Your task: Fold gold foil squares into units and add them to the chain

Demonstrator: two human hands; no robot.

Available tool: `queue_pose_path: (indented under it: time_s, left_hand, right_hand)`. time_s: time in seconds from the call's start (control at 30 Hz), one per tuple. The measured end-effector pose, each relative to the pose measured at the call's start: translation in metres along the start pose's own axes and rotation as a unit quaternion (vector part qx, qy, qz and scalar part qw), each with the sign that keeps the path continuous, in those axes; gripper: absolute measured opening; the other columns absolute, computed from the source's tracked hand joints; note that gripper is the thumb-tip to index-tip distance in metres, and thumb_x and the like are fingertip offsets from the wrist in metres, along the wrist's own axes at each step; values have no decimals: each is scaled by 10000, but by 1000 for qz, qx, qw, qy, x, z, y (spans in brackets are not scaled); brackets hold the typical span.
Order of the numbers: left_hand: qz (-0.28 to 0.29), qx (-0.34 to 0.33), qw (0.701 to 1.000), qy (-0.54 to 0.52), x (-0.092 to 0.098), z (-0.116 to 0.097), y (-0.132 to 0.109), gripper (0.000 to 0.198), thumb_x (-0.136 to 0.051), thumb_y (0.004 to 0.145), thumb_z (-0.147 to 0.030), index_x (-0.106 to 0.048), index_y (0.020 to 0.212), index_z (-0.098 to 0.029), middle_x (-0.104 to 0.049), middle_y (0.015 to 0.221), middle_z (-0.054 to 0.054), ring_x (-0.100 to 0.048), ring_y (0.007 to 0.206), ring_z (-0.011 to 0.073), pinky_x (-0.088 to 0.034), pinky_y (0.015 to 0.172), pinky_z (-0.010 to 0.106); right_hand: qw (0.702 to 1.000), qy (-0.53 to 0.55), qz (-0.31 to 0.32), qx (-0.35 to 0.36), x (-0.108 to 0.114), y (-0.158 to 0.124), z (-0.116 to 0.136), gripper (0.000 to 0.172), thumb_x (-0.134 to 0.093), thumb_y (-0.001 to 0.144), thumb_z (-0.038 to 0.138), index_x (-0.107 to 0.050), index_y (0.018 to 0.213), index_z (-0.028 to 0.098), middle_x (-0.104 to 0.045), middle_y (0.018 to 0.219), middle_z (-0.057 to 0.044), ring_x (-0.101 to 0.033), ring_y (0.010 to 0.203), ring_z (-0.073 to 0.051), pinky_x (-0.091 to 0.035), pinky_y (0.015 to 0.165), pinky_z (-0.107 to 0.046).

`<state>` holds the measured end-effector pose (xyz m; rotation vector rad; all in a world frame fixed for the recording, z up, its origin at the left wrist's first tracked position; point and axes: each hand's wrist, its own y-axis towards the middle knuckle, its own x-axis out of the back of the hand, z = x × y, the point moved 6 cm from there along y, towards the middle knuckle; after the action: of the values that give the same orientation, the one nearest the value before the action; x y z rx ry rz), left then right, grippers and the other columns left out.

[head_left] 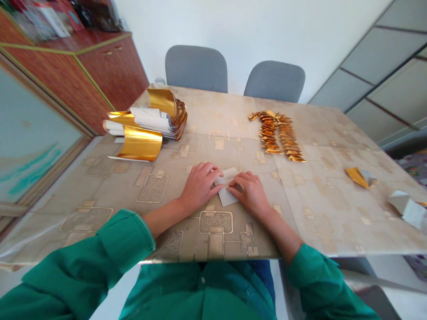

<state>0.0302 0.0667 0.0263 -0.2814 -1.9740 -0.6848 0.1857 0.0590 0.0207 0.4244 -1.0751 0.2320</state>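
A small white sheet of paper, partly folded, lies on the patterned table right in front of me. My left hand rests on its left side with fingers curled and pressing the fold down. My right hand presses the paper's right side, fingers bent over it. Both sleeves are green.
A stack of curled gold-and-white sheets sits at the back left. Two rows of folded gold pieces lie at the back centre. A loose gold folded piece and a white one lie at the right. Two grey chairs stand behind the table.
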Motion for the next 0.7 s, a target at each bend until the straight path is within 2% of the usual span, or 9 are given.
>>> queue_pose_path:
  time_s: [0.1, 0.33, 0.4, 0.57, 0.7]
  left_hand:
    - [21, 3, 1000, -19, -2, -5, -1, 141, -751, 840, -289, -676, 925, -206, -602, 1052, 46, -536, 1017, 243, -409, 868, 374]
    - [17, 71, 996, -44, -5, 12, -2, 158, -780, 810, -300, -681, 890, -206, -601, 1026, 36, -539, 1009, 244, -397, 857, 380]
    - [1, 60, 998, -34, -3, 12, -2, 144, -772, 820, -299, -688, 891, -205, -604, 1028, 41, -535, 1005, 241, -391, 860, 382]
    - [-2, -40, 999, 12, -1, -4, -2, 87, -720, 869, -271, -704, 808, -212, -618, 978, 37, -520, 959, 229, -375, 863, 384]
    - [15, -21, 1000, -13, -3, -1, -2, 76, -724, 866, -260, -707, 820, -202, -630, 959, 33, -536, 952, 226, -385, 868, 390]
  right_hand:
    - [999, -20, -16, -22, -1, 0, 3, 124, -715, 863, 267, -648, 782, 199, -670, 854, -23, -553, 867, -209, -344, 751, -315]
    - [996, -53, -15, -74, -5, 2, 4, 135, -702, 859, 265, -630, 765, 202, -669, 854, -25, -556, 884, -221, -318, 749, -314]
    - [994, -64, -15, -86, -6, 4, 5, 169, -707, 856, 297, -622, 743, 203, -666, 829, -26, -560, 869, -220, -313, 743, -316]
    - [991, -84, -21, -103, -7, 6, 5, 235, -696, 857, 365, -613, 704, 207, -662, 795, -39, -561, 837, -219, -308, 723, -318]
    - [993, -40, -17, -112, -7, 4, -3, 147, -666, 870, 298, -630, 756, 214, -668, 797, -26, -568, 826, -210, -337, 741, -320]
